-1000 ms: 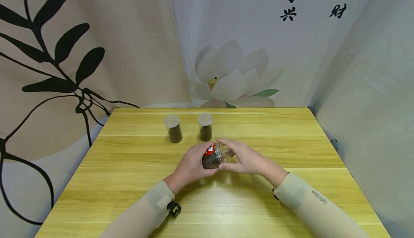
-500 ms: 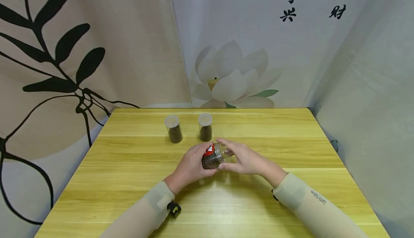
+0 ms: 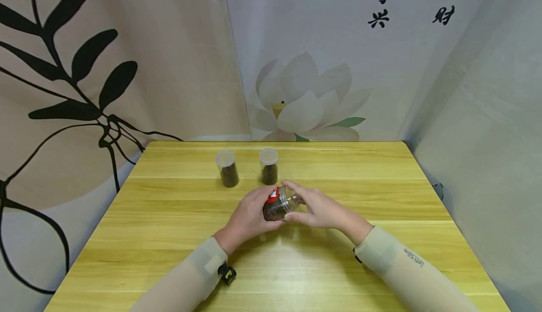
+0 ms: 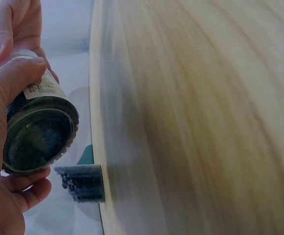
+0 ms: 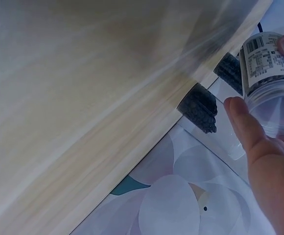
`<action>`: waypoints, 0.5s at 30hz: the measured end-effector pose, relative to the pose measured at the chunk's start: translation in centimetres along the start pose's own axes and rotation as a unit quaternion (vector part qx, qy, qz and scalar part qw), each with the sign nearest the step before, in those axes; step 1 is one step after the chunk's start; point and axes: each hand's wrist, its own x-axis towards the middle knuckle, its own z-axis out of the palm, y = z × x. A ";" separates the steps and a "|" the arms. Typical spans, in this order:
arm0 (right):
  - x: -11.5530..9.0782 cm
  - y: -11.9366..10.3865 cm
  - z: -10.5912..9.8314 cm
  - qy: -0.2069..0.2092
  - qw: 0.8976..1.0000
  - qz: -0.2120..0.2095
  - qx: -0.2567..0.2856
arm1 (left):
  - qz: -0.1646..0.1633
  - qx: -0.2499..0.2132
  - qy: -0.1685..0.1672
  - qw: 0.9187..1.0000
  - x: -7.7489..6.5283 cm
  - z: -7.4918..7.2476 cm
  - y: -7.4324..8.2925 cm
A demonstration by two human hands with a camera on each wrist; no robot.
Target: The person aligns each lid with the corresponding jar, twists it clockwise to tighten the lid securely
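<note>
A clear jar [image 3: 274, 210] with dark contents and a red label lies tilted on its side, above the table. My left hand [image 3: 250, 214] grips it round the base end; the left wrist view shows the jar's ribbed dark bottom [image 4: 39, 137]. At the other end, my right hand [image 3: 326, 209] holds the clear lid end, thumb below and fingers above. A white printed label [image 5: 267, 61] faces the right wrist camera. The palm-side contact of the right hand is partly hidden.
Two clear jars with whitish lids and dark contents stand upright at the back: the left jar [image 3: 228, 173] and the right jar [image 3: 269, 172], just beyond my hands. The wooden table [image 3: 178, 227] ends at a cloth backdrop [image 3: 195, 67].
Both hands and the jar have shifted very slightly toward the left and up. The grip looks the same, and the two standing jars have not moved.
</note>
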 end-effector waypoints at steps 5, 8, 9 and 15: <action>0.0 0.0 0.0 0.002 1.000 0.000 0.016 | -0.004 0.002 0.004 1.000 0.1 0.1 0.1; -0.2 0.0 -0.1 0.009 1.000 0.006 0.012 | -0.013 0.000 -0.005 1.000 0.3 0.2 0.3; -0.3 0.1 -0.1 0.011 1.000 0.008 0.010 | -0.017 -0.002 -0.009 1.000 0.4 0.2 0.4; -0.5 0.0 -0.3 0.016 1.000 0.013 -0.018 | -0.035 -0.006 -0.040 0.999 0.5 0.3 0.5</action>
